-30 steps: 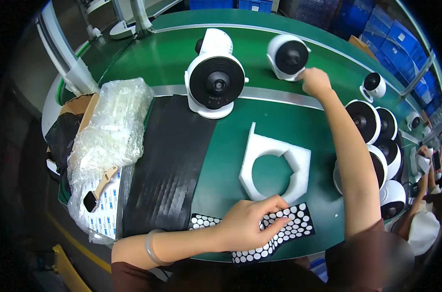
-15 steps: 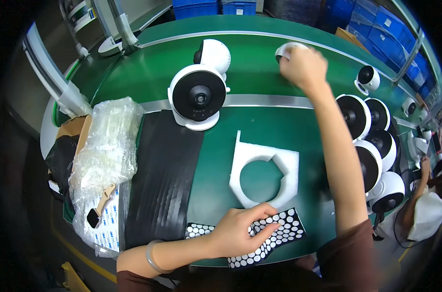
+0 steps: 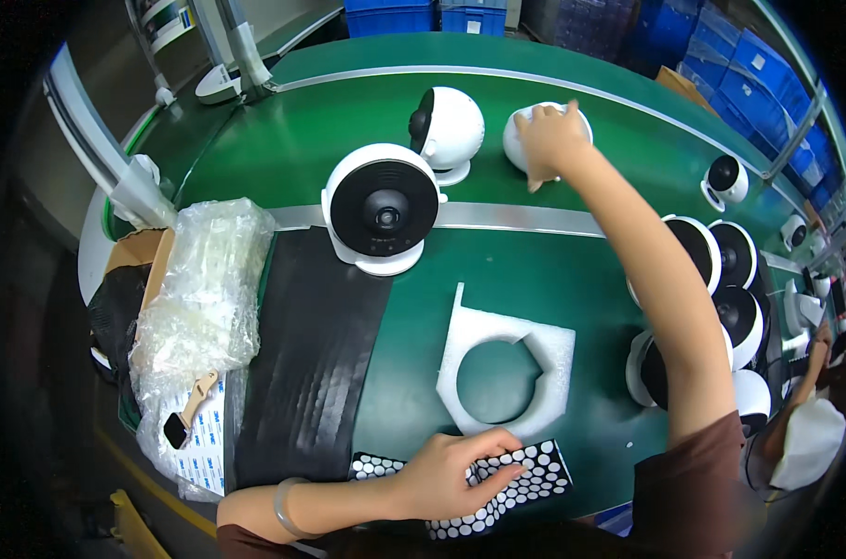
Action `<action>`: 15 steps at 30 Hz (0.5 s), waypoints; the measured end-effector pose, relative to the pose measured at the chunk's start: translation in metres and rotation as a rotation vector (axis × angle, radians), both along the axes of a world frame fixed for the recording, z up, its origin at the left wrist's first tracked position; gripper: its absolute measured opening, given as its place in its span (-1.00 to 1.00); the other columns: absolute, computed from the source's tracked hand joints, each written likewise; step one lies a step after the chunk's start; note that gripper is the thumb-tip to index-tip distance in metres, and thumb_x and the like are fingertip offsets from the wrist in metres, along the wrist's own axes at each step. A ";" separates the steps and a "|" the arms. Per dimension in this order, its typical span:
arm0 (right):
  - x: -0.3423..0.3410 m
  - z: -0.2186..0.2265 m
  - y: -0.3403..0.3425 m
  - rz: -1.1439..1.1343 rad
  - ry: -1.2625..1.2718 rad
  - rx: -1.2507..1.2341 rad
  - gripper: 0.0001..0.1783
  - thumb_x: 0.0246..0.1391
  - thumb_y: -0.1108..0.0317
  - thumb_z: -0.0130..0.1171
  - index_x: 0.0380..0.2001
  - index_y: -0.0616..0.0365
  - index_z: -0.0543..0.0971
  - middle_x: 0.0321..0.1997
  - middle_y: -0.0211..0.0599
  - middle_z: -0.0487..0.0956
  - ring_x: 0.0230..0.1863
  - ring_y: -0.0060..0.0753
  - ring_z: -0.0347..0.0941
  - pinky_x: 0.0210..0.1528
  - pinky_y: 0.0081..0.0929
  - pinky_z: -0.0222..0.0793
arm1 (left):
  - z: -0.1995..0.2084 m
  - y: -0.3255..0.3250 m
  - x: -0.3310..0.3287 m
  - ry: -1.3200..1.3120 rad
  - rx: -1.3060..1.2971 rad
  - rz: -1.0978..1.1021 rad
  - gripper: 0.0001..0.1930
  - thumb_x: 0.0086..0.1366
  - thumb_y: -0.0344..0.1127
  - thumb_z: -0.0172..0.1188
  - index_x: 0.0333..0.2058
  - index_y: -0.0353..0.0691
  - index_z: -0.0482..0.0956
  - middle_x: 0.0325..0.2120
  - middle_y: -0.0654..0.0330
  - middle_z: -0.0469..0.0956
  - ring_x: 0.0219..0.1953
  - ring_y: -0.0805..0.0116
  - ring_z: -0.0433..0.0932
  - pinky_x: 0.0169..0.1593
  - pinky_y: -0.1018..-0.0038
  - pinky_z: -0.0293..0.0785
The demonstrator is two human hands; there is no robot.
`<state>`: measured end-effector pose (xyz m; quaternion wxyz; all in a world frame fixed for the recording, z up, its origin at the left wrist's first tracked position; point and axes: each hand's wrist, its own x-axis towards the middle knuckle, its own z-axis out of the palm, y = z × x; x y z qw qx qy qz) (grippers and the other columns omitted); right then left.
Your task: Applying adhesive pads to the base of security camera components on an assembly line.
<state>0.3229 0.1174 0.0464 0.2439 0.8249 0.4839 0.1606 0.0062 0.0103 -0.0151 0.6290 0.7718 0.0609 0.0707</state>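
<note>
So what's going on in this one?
A person's left hand pinches a black sheet with white dots at the near edge, while the right hand reaches forward onto a rounded white device. Just beyond the left hand lies a white foam piece. A black-fronted white device stands further left, with another behind it.

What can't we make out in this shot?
All head view:
White device, near side: partly behind the right hand.
Dotted sheet, middle: covered by the left hand.
Clustered devices, some parts: behind the right forearm.
Co-worker: partly lost in the dark lens rim.
</note>
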 end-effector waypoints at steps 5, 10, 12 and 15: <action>0.014 -0.037 0.012 -0.132 -0.153 0.146 0.04 -0.37 0.23 0.28 0.20 -0.27 -0.08 0.16 0.04 0.08 0.09 0.24 0.10 -0.27 -0.01 0.40 | -0.003 0.000 0.002 -0.059 -0.001 0.050 -0.80 0.06 -0.35 0.16 -0.33 -0.26 0.42 -0.53 0.12 0.52 -0.48 0.30 0.54 -0.42 0.53 0.42; 0.042 -0.025 0.001 -0.065 -0.057 0.249 -0.22 -0.37 0.34 0.20 0.06 -0.25 0.21 0.07 -0.11 0.19 0.10 0.09 0.12 -0.29 -0.01 0.40 | -0.008 0.001 0.002 -0.091 -0.016 0.056 -0.80 0.06 -0.33 0.16 -0.34 -0.26 0.42 -0.54 0.11 0.52 -0.47 0.28 0.55 -0.42 0.51 0.43; 0.070 0.022 -0.008 -0.089 0.397 0.421 -0.16 -0.60 0.49 0.18 -0.01 -0.19 0.32 -0.10 -0.04 0.38 -0.11 0.03 0.36 -0.18 -0.02 0.34 | 0.002 0.003 0.004 -0.044 0.021 0.005 -0.80 0.05 -0.47 0.16 -0.31 -0.34 0.42 -0.46 0.14 0.55 -0.37 0.46 0.55 -0.28 0.60 0.45; 0.073 0.049 -0.024 -0.114 0.949 0.535 -0.23 -0.59 0.67 -0.05 -0.10 -0.13 0.42 -0.27 -0.11 0.49 -0.28 -0.14 0.44 -0.40 -0.28 0.42 | 0.000 0.004 0.001 -0.020 0.023 0.011 -0.80 0.05 -0.43 0.16 -0.32 -0.35 0.43 -0.47 0.13 0.55 -0.38 0.42 0.56 -0.29 0.58 0.45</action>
